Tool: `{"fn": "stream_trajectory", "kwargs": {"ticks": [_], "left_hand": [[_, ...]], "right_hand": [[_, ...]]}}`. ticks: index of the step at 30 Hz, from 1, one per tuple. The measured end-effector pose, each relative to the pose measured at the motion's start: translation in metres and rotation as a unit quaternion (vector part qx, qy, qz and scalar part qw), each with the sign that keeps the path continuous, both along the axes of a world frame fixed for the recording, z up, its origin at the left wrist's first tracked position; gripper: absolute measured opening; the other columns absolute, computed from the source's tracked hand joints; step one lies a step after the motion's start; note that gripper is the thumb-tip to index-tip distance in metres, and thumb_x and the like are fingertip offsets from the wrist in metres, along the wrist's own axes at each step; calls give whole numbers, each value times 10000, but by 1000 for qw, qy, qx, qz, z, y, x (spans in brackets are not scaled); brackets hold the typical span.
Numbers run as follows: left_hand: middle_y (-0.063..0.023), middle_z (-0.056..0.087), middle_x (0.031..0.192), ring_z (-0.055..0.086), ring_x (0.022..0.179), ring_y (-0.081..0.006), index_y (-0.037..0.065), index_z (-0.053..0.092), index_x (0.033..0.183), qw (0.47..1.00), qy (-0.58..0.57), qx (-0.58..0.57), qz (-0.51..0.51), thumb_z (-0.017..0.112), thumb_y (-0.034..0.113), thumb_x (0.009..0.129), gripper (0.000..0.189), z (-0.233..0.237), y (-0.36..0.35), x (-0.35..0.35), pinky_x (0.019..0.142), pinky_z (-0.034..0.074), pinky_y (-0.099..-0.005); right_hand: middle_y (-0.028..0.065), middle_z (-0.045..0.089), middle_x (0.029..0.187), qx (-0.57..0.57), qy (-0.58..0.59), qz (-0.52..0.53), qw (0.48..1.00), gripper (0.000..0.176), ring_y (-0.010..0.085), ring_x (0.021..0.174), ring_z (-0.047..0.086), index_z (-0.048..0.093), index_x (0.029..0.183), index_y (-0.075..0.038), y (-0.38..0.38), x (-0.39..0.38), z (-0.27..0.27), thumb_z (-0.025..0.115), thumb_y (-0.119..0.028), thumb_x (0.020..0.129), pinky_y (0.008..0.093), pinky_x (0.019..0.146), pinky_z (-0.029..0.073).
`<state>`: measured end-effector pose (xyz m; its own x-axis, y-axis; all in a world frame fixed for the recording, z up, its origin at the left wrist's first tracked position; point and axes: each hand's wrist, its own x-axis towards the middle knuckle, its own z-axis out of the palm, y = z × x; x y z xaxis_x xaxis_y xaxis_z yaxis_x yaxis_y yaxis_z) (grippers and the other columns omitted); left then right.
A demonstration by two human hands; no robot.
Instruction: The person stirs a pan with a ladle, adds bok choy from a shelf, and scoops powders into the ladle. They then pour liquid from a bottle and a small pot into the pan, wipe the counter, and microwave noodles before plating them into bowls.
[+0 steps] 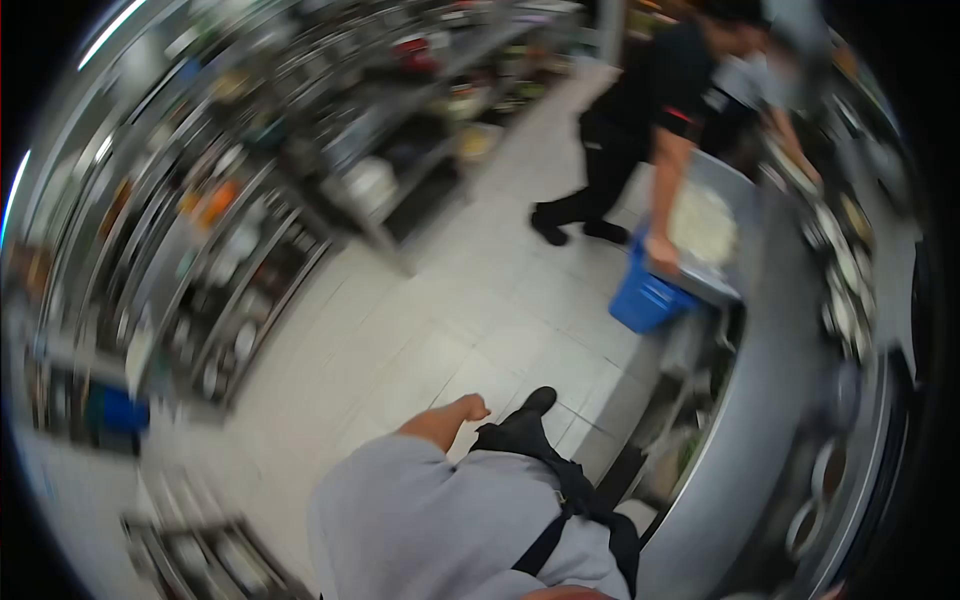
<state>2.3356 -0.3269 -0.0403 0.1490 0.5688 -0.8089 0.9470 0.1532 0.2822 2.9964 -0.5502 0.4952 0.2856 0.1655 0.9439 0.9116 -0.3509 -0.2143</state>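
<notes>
My left hand (474, 406) hangs beside my body over the tiled floor, its fingers curled in, with nothing visible in them. A grey sleeve (385, 480) covers my upper arm, and dark trousers and a black shoe (541, 400) show past the hand. At the bottom edge is a strip of bare forearm (570, 593); my right hand is out of the frame. No object touches my left hand.
A person in black (640, 100) leans over a large tray of white food (703, 225) by a blue bin (645, 295). Another person stands behind. A steel counter (770, 400) curves along the right. Metal shelves (270, 270) with kitchenware line the left, blurred.
</notes>
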Motion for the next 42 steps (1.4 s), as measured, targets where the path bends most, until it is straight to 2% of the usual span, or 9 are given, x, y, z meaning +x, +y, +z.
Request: {"fn": "stream_trajectory", "kwargs": {"ticks": [1, 4, 6, 15, 22, 31, 34, 38, 42], "left_hand": [[-217, 675, 809, 643, 898, -355, 3, 705, 748, 996, -2, -6, -87, 469, 477, 858, 541, -10, 21, 5, 848, 493, -444], [-212, 663, 893, 629, 859, -382, -3, 683, 881, 950, -80, 25, -300, 383, 467, 901, 558, -15, 99, 28, 817, 484, -465], [-107, 674, 798, 633, 659, -209, 52, 658, 938, 982, -185, -41, 15, 567, 376, 880, 342, -10, 127, 51, 571, 499, -376], [-63, 674, 937, 630, 814, -175, 111, 586, 1140, 949, -181, -186, -179, 605, 406, 900, 381, 60, 232, 168, 660, 475, -323], [-44, 662, 949, 594, 859, -101, 17, 591, 1181, 802, -417, -83, -420, 582, 232, 943, 321, 231, 188, 394, 757, 480, -251], [-98, 668, 1023, 612, 940, -129, -22, 571, 1178, 697, -519, -21, -494, 586, 171, 939, 308, 394, 49, 527, 854, 472, -265], [-61, 657, 922, 593, 858, -114, 13, 610, 1131, 672, -556, -46, -488, 621, 188, 912, 280, 407, 18, 548, 775, 485, -265], [-65, 657, 940, 606, 865, -128, 22, 594, 1157, 645, -609, -25, -461, 630, 175, 902, 299, 440, 1, 561, 777, 489, -275], [-108, 611, 1126, 596, 984, -175, 45, 460, 1306, 563, -748, 220, -275, 653, 163, 879, 483, 480, 23, 569, 829, 485, -309]], "right_hand": [[142, 632, 1144, -207, -205, 42, 956, 308, 221, 908, 640, 587, 1192, -1, -5, 65, 14, 534, -201, 964, 311, 782, 519], [149, 580, 1246, -50, 186, -160, 968, 434, 226, 1135, 556, 545, 1251, 5, 4, 20, -10, 604, -272, 922, 326, 993, 406], [154, 578, 1232, -33, 161, -212, 963, 503, 230, 1127, 556, 515, 1274, 9, -5, 23, -2, 635, -298, 894, 337, 983, 411], [248, 546, 1180, 16, 172, -269, 948, 567, 354, 1102, 536, 483, 1225, 42, -52, 36, -27, 700, -228, 776, 404, 952, 435], [216, 599, 1145, -217, 239, -493, 808, 668, 351, 1072, 584, 503, 1185, 54, -13, 74, 14, 760, -377, 745, 430, 916, 454], [177, 684, 857, -263, 215, -506, 793, 638, 337, 823, 674, 513, 1064, 89, -16, 110, 16, 757, -401, 736, 408, 727, 521], [122, 689, 738, -262, 169, -542, 780, 425, 300, 686, 685, 515, 1032, 85, -18, 124, 4, 656, -236, 792, 398, 554, 525], [167, 700, 826, -233, 202, -491, 815, 366, 336, 818, 698, 490, 1047, 44, -26, 112, 3, 642, -154, 780, 417, 684, 538], [138, 693, 738, -274, 162, -473, 822, 294, 322, 682, 692, 560, 1033, 50, -38, 89, -5, 577, -103, 783, 399, 621, 471]]}}
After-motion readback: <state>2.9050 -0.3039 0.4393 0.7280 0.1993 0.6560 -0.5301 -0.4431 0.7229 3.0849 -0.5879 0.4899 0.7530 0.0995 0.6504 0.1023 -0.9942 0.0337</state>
